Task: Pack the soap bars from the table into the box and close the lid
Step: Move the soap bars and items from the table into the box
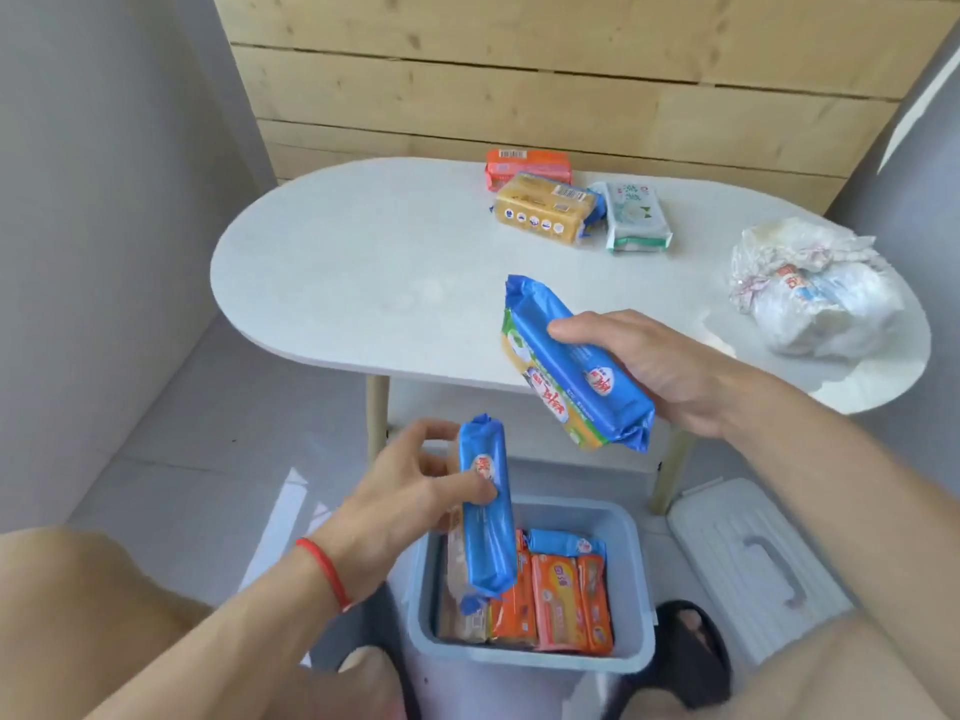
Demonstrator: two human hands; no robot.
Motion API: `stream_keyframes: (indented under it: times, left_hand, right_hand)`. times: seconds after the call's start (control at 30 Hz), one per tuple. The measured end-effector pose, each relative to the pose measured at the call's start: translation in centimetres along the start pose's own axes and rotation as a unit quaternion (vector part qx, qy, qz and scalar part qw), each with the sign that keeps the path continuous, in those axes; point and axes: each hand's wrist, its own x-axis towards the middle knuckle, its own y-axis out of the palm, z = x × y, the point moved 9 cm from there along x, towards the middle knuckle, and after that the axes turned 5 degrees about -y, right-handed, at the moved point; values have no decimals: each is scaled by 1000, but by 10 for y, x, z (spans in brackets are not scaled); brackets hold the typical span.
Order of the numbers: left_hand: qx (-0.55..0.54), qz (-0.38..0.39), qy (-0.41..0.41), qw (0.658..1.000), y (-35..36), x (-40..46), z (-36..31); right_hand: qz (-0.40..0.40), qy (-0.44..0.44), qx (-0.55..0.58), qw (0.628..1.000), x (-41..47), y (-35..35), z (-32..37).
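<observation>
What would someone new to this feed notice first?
Two blue soap packs: the left hand holds one upright over the open box on the floor, the right hand grips another above the table's front edge. Three packs remain at the table's far side.

A home corner: a small white oval table [363, 283] against a wood-plank wall [519, 85], on a grey tiled floor [208, 433].
</observation>
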Motion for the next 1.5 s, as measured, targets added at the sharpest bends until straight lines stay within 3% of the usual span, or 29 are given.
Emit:
stream_keyframes:
  times: [0.13, 0.3, 0.43, 0.53, 0.63, 0.67, 0.8, 0.93, 1.0, 1.07, 1.13, 1.2, 1.3, 1.37, 1.5]
  left_hand:
    - [124, -66, -95, 985, 11, 32, 82]
    - [243, -93, -49, 964, 44, 69, 131]
    - [468, -64, 9, 881, 63, 86, 151]
    - [591, -41, 35, 805, 68, 91, 165]
    - [733, -57, 127, 666, 77, 95, 164]
    - [758, -59, 132, 636, 77, 96, 165]
    - [763, -60, 76, 639, 55, 106, 180]
    - [793, -32, 66, 605, 47, 106, 194]
    - [779, -40, 78, 621, 42, 103, 194]
    - [739, -56, 80, 667, 38, 98, 189]
    - [663, -95, 42, 742, 27, 90, 188]
    - [530, -130, -24, 838, 12, 83, 197]
    - [291, -108, -112, 944, 8, 80, 220]
    - [211, -107, -110, 965, 8, 82, 219]
    - [232, -86, -134, 960, 8, 84, 220]
  right_hand:
    - [36, 66, -95, 993, -38, 13, -35]
    - [20, 192, -255, 948, -62, 39, -114]
    - [-6, 275, -340, 899, -50, 46, -186]
    - [-39, 316, -322, 891, -38, 61, -235]
    - [-67, 322, -280, 902, -32, 92, -264]
    - [-77, 318, -269, 906, -31, 101, -269]
    - [-133, 310, -267, 903, -32, 123, -280]
    - [-83, 296, -291, 906, -31, 145, -292]
    - [-50, 285, -282, 915, -24, 146, -295]
    - [-29, 286, -259, 922, -20, 140, -298]
    - [-4, 286, -257, 923, -18, 140, -298]
    - [35, 268, -296, 916, -15, 151, -294]
    - [88, 247, -346, 901, -9, 176, -296]
    - [105, 253, -373, 887, -8, 184, -298]
    - [121, 272, -386, 873, -8, 183, -302]
